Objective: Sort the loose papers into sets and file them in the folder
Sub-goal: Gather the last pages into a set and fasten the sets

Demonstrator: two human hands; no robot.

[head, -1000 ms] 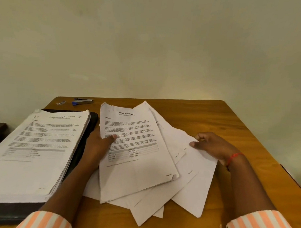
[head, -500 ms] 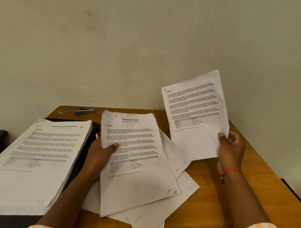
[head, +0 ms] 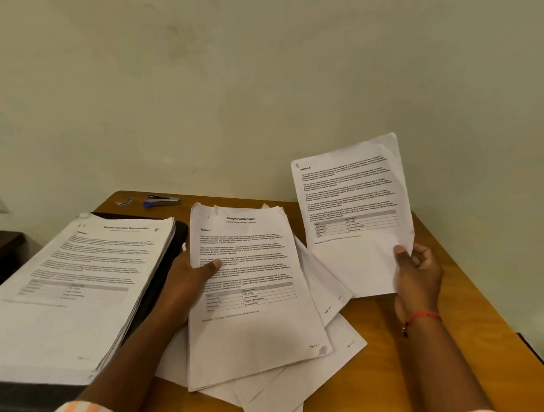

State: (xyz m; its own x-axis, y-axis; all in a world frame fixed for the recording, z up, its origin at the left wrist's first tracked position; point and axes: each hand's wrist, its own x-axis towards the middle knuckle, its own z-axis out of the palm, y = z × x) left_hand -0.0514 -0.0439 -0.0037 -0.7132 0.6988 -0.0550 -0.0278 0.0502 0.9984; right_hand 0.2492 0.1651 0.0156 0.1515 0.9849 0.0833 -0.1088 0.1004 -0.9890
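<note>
Held the raised sheet (head: 353,215) above the right side of the table (head: 451,341), pinched at its lower edge by the right hand (head: 418,272). Gripped the Health Report set (head: 254,322) mid-table, left hand (head: 186,283) thumb on top. Likely risked a droop or crease from that one-edge pinch.

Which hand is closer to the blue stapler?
Left. The left hand, gripping stacked papers, is in front of the stapler, slightly to its right; the right hand, holding a sheet, is far to its right.

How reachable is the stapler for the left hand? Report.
Probably not yet: the left hand grips the health report sheets. The stapler lies uncovered near the table's far edge, nothing between.
</note>
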